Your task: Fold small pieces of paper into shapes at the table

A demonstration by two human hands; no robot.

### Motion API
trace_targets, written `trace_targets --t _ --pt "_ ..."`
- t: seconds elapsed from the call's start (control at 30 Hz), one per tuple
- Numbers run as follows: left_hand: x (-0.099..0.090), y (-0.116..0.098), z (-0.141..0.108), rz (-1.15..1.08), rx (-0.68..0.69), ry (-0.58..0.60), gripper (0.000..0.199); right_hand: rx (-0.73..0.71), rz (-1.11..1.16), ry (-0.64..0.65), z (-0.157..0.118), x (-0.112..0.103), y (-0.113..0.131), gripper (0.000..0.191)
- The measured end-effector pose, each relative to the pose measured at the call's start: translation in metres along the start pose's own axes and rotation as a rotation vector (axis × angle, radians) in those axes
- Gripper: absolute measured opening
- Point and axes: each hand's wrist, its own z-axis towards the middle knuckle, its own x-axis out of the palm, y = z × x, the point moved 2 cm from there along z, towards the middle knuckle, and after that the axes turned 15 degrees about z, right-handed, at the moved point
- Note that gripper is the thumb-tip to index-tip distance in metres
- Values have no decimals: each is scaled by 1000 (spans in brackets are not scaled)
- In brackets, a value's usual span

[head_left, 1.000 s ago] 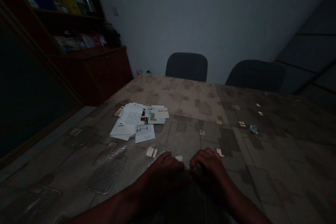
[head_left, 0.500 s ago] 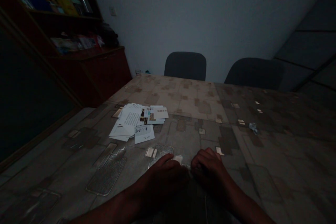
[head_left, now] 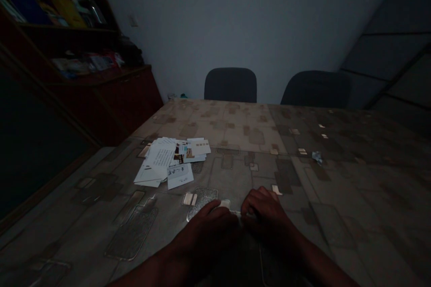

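My left hand (head_left: 215, 224) rests at the table's near edge, its fingers curled in. Close beside it on the right, my right hand (head_left: 264, 210) is also closed, fingers bent toward the left one. The picture is dark, and whatever the fingers may hold is hidden. Beyond my hands to the left, white printed cards and papers (head_left: 158, 161) lie in an overlapping pile on the patterned tablecloth (head_left: 235, 175). Neither hand touches the pile.
A small crumpled scrap (head_left: 317, 157) lies on the right part of the table. Two dark chairs (head_left: 230, 85) (head_left: 316, 89) stand at the far side. A red cabinet with shelves (head_left: 124, 98) is at the left, against the wall (head_left: 249, 18).
The view has shifted slightly, so the cabinet, cards and chairs sit a little further left. Both hands keep nearly the same closed pose near each other.
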Motion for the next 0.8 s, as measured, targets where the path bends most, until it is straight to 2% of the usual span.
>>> trace_targets --t 0.13,0.37,0.5,0.63,0.8 --pt "-4 -1 2 -80 -40 27 19 22 -6 22 1 0 -1 18" --pt "-6 -5 4 31 16 -24 16 39 -34 55 2 0 -2 13" --pt "-8 -6 4 -72 -42 -57 13 69 0 107 5 -5 -6 13" --pt "-9 -4 1 -203 -109 -14 10 94 33 154 6 -8 -7 18" --pt "-11 -3 2 -195 -113 -14 12 96 13 136 4 -7 -6 20"
